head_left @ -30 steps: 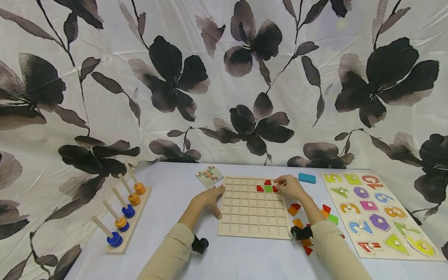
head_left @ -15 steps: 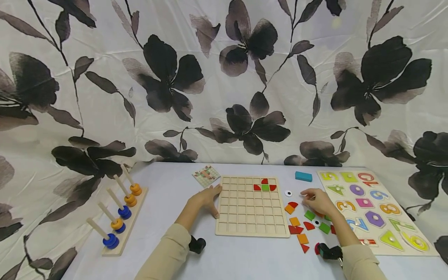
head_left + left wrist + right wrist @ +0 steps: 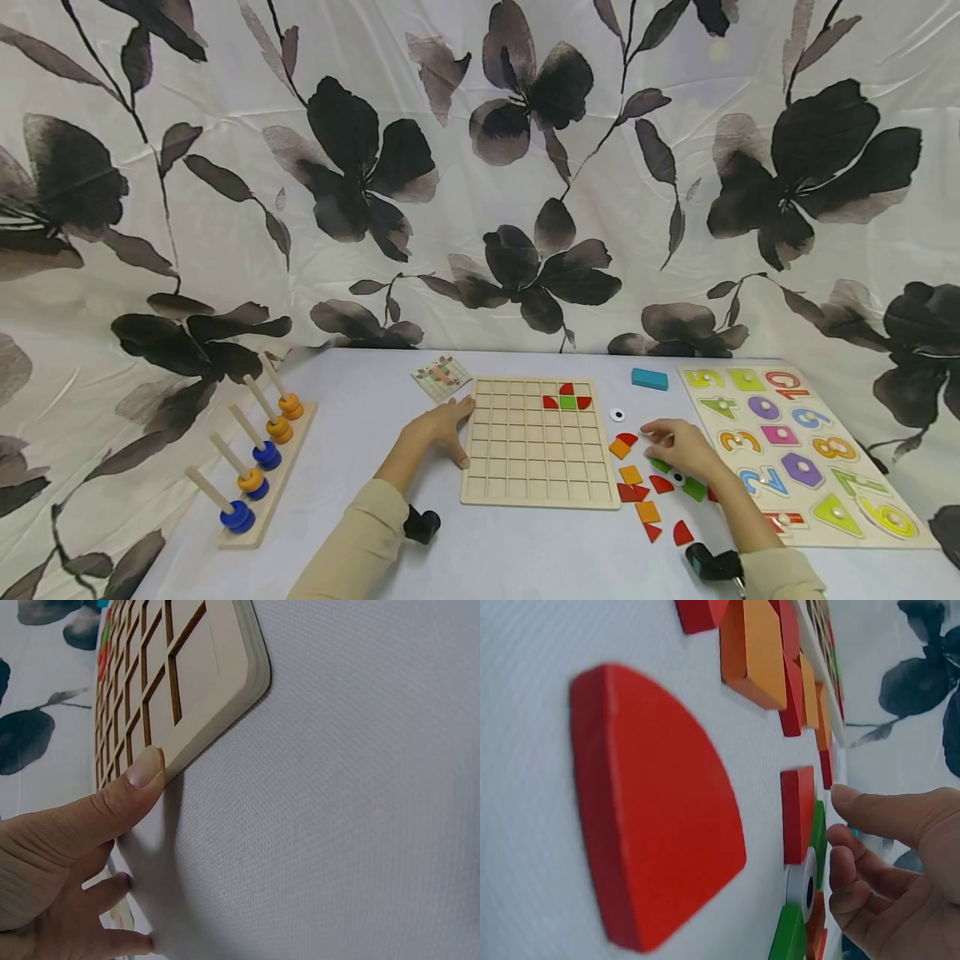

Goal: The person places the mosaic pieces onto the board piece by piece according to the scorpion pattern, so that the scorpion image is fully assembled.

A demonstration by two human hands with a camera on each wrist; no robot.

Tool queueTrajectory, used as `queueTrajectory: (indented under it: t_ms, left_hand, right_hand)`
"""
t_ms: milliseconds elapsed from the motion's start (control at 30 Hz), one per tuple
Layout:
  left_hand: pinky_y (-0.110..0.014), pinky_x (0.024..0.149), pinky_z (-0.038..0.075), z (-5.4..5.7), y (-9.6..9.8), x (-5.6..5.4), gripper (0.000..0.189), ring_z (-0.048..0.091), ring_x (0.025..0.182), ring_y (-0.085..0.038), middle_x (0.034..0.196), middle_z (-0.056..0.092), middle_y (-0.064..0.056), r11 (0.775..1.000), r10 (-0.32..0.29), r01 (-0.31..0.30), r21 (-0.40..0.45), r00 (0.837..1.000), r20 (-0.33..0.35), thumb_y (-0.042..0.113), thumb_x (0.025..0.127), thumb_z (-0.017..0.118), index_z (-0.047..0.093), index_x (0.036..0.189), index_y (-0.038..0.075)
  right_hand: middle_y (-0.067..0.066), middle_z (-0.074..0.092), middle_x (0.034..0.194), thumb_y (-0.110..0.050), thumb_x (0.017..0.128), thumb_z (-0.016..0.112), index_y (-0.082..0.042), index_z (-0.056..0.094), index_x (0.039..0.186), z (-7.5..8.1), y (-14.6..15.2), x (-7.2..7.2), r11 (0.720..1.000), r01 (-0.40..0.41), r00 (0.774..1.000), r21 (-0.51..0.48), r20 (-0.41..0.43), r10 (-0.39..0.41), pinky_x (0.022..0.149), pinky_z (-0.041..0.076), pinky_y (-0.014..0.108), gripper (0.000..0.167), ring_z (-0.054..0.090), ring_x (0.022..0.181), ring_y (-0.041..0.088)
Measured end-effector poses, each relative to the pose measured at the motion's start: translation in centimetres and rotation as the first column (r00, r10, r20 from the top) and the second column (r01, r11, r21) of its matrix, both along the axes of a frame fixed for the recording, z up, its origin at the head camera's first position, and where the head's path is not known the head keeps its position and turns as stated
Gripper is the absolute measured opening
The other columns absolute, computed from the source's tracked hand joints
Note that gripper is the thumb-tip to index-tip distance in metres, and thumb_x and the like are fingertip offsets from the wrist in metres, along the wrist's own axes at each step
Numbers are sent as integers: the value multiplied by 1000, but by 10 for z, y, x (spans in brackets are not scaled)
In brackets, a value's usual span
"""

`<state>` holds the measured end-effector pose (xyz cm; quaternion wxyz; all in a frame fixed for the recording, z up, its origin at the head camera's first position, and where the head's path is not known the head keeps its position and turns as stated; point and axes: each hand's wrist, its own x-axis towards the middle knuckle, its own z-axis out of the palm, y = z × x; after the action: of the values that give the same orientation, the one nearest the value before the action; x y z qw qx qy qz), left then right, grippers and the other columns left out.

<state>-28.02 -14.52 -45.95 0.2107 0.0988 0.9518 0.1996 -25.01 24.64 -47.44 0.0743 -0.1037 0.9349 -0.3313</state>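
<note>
My left hand (image 3: 442,427) rests at the left edge of a wooden grid board (image 3: 525,454). In the left wrist view its thumb (image 3: 124,787) touches the board's rim while the other fingers spread beside it. Near the board's back right, a green square (image 3: 567,402) is set in the grid with red quarter-circle pieces left, right and behind it. My right hand (image 3: 684,450), fingers loosely bent and nothing between them, hovers over loose pieces right of the board. Below it are a green block (image 3: 787,934), an eye disc (image 3: 801,885) and a red piece (image 3: 796,814).
A red quarter-circle (image 3: 660,810) lies nearest the right wrist camera. Orange squares (image 3: 647,512) and red pieces lie along the board's right side. A number puzzle board (image 3: 817,500) stands right, a peg stacker (image 3: 281,475) left. A pattern card (image 3: 441,377) and blue block (image 3: 649,379) lie behind.
My right hand has left the grid's back right, where a red piece now shows, and moved right over the loose pieces, then slightly nearer me. The left hand stays on the board's edge.
</note>
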Motion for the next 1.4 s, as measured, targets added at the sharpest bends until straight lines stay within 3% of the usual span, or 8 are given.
queueTrajectory:
  t_ms: [167,400,667,1167,1400]
  left_hand:
    - [-63,109,18,-1,-1,-1,109,19,140,-40,154,22,-15,1000,-2,2,4,1000,2,21,56,89,31,147,7]
    - [-62,109,19,-2,-1,-1,109,20,140,-40,154,22,-14,1000,-7,7,1,1000,-2,22,56,89,31,147,8]
    - [-60,110,20,-3,-2,-2,109,20,140,-38,154,22,-13,1000,2,-2,3,1000,1,22,56,89,31,147,9]
    - [-60,109,21,-3,-1,-2,109,20,140,-38,155,23,-12,1000,-5,5,3,1000,5,22,56,89,31,147,9]
    - [-60,110,21,-4,-1,-2,108,20,140,-38,155,23,-12,1000,-4,4,3,1000,5,21,56,89,32,147,9]
  right_hand:
    - [12,64,94,-5,82,69,4,64,111,-3,-8,-3,999,-38,999,16,-19,39,63,43,27,31,48,77,20]
    - [10,58,91,-2,79,70,1,67,109,-2,-26,-2,996,-85,996,9,-6,85,51,37,22,31,43,65,16]
    - [3,53,83,-4,78,73,1,69,106,0,-41,0,983,-173,985,61,-12,174,58,36,22,28,44,73,17]
    - [4,55,87,6,78,68,-1,67,100,0,-35,-1,985,-153,988,85,27,151,70,47,29,24,47,79,19]
    - [4,47,75,4,77,71,-4,58,79,-2,-35,-1,993,-110,994,38,12,109,54,43,22,15,45,65,16]
